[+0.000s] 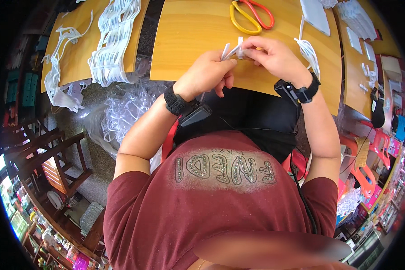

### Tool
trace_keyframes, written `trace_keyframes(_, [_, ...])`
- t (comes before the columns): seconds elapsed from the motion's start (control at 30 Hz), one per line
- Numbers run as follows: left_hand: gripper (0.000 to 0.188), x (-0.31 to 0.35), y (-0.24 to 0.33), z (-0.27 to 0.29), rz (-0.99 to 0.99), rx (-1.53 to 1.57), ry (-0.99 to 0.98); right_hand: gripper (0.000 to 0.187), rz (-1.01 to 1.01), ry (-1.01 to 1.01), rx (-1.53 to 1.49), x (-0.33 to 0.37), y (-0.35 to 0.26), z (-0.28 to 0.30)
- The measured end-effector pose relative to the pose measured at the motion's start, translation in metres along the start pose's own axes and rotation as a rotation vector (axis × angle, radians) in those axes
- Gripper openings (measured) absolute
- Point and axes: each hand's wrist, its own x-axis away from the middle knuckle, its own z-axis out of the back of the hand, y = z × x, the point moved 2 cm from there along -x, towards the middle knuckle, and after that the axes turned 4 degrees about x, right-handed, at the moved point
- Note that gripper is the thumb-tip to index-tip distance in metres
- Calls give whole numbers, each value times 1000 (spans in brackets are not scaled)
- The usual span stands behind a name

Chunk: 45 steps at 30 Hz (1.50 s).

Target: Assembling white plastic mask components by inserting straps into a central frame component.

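Observation:
Over the near part of the wooden table (189, 40), my left hand (208, 74) and my right hand (274, 56) are close together. A thin white strip (226, 52) stands up from between the thumb and index finger of my left hand. My right hand pinches a short upright white strip (240, 45) beside it. Both look like flat plastic or elastic straps; whether they are one piece I cannot tell. Beyond my hands lie scissors (252, 19) with one red and one yellow handle. By my right wrist rests a bundle of white cords (308, 51).
A white flat pack (316, 17) lies at the table's far right. Another table at the left carries a long stack of white strips (114, 42) and a loose white tangle (58, 63). Below it sits a clear plastic bag (121, 117) of white pieces. Dark wooden stools (54, 148) stand left.

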Motion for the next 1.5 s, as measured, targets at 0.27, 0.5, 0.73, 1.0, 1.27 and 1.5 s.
trace_keyframes(0.27, [38,3,-8,2,-74,123,57,19,-425,-15,-193,3,2,11])
trace_keyframes(0.5, [45,3,-5,4,-78,230,-21,23,-377,3,-59,-3,3,7])
trace_keyframes(0.73, [46,0,-5,6,-60,180,-67,25,-375,-4,35,-7,5,3])
trace_keyframes(1.0, [46,0,-6,5,-76,182,-53,26,-364,29,163,-9,6,0])
trace_keyframes(1.27, [31,1,-5,-2,-86,19,-5,25,-323,75,322,-8,-2,2])
trace_keyframes(1.5, [26,5,1,-6,-50,-141,30,26,-296,85,279,-5,-4,4])
